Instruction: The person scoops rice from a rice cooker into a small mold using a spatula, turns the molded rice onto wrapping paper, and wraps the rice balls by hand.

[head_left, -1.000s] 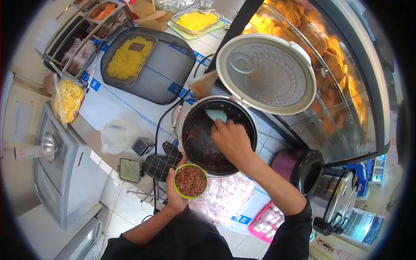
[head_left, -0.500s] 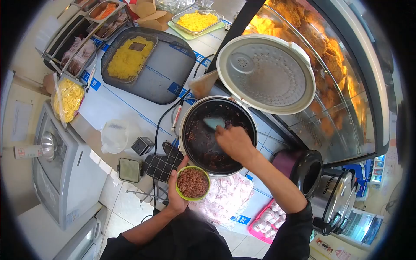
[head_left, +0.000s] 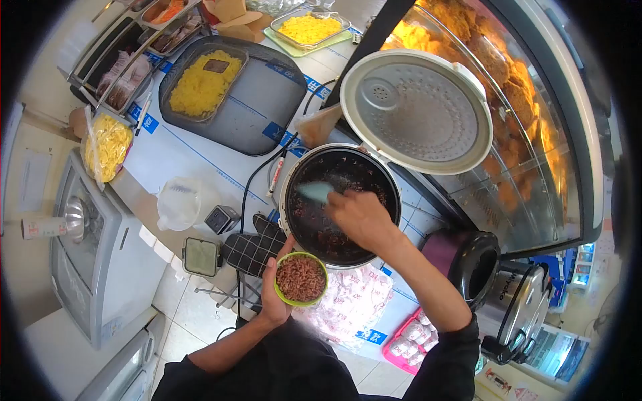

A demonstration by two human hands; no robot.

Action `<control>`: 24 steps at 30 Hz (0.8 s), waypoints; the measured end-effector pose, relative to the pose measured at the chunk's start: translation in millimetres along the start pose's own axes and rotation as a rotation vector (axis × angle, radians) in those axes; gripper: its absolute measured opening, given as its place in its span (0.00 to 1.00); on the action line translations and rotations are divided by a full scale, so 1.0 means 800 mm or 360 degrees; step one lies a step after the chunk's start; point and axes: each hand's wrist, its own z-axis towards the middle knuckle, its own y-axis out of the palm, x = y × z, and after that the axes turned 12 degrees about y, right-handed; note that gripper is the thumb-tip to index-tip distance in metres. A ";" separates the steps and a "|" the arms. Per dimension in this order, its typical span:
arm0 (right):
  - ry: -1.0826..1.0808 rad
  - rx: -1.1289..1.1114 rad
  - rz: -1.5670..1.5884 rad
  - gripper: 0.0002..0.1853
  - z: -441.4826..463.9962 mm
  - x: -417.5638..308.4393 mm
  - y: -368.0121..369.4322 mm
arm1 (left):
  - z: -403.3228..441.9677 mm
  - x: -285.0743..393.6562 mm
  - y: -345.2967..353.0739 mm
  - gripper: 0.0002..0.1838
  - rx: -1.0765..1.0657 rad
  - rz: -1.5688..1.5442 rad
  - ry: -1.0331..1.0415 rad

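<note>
My left hand (head_left: 273, 295) is wrapped round the side of a small green bowl (head_left: 306, 304), which is full of reddish-brown cooked rice (head_left: 299, 277). It stays just below the near rim of a rice cooker (head_left: 285, 212). Inside that cooker's dark pot, my right hand (head_left: 361, 217) grips a light blue rice paddle (head_left: 313, 192). The paddle's blade points left over the pot, and its handle is mostly covered by my fingers. Scattered rice grains cling to the pot's wall and bottom.
The cooker's raised lid (head_left: 421, 110) leans toward a heated glass case (head_left: 535, 167) of fried food. A black-and-purple cooker (head_left: 438, 257) stands at right. Printed wrappers (head_left: 354, 301) lie below the pot. Left are a black oven mitt (head_left: 244, 252), a clear jug (head_left: 179, 204) and a cable.
The paddle and my right hand have shifted slightly left within the pot. My left hand still holds the bowl. The whole view has moved a little.
</note>
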 end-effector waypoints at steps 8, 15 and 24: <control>-0.0419 -0.0237 -0.0148 0.06 -0.030 -0.005 0.003 | 0.003 -0.014 -0.009 0.42 0.0113 0.0024 0.0033; -0.0073 0.0017 -0.0232 0.06 -0.018 0.007 0.042 | 0.003 -0.010 -0.005 0.42 0.0083 0.0045 0.0019; -0.0029 -0.0129 0.0092 0.07 -0.045 0.017 -0.014 | 0.004 -0.005 0.007 0.42 0.0110 0.0092 0.0086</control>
